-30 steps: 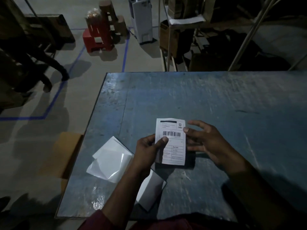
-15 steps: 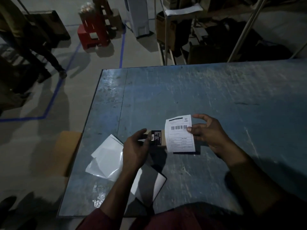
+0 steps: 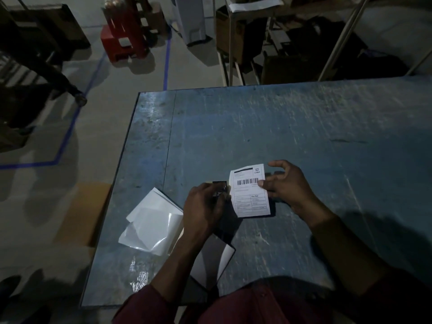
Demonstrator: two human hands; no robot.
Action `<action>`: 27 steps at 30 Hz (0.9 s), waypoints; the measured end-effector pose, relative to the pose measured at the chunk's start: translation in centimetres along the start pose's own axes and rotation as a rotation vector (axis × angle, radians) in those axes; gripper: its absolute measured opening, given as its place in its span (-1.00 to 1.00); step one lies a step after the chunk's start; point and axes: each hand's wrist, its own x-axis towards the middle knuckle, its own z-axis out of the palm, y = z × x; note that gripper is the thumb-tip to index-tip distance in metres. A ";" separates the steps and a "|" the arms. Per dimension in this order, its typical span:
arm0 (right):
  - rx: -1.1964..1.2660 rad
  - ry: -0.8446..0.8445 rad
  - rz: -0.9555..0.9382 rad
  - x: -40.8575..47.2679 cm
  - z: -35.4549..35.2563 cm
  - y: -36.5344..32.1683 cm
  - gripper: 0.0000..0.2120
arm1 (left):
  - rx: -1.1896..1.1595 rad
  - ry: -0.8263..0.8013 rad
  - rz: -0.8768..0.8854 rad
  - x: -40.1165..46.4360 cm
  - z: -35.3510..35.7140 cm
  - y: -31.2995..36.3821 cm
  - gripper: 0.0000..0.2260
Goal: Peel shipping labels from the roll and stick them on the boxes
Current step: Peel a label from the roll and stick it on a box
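Your left hand (image 3: pixel 203 208) grips a small dark box (image 3: pixel 221 190), fingers curled round its near-left side, above the blue counter (image 3: pixel 257 127). Your right hand (image 3: pixel 286 185) pinches the right edge of a white shipping label (image 3: pixel 251 191), thumb on the barcode, other fingers loosely spread behind it. The label stands just right of the box, print facing you, its left edge at or touching the box; can't tell if it's stuck on yet. Something dark sits behind the label's near edge, can't make out what. Left of your left hand, peeled glossy backing sheets (image 3: pixel 149 223) lie in a loose pile near the counter's left edge. Another white sheet (image 3: pixel 210 260) lies under your left forearm at the near edge, partly shadowed. On the floor left of the counter is a flat cardboard piece (image 3: pixel 86 213). Far left, red plastic stools (image 3: pixel 124 36) stand stacked by blue floor tape (image 3: pixel 166 59). Far right, a metal rack (image 3: pixel 230 43) holds cardboard boxes, all dim.
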 end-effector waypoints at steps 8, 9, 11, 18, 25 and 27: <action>-0.145 0.066 -0.026 0.4 0.7 1.1 -0.38 | 0.176 0.051 0.159 0.8 1.5 -2.2 -0.73; -0.156 0.071 -0.031 0.4 0.8 1.0 -0.38 | 0.195 0.050 0.189 1.0 1.6 -2.4 -0.73; -0.174 0.077 -0.037 0.3 0.9 0.8 -0.36 | 0.217 0.044 0.234 1.3 1.9 -2.7 -0.74; -0.261 0.101 -0.043 0.3 1.2 -0.1 -0.34 | 0.329 -0.019 0.264 1.7 3.0 -3.0 -0.64; -0.322 0.104 -0.034 0.1 1.3 -0.3 -0.31 | 0.348 -0.063 0.294 2.7 2.8 -3.4 -0.53; -0.322 0.103 -0.033 -0.1 1.3 -0.4 -0.31 | 0.375 -0.081 0.323 2.9 2.9 -3.8 -0.53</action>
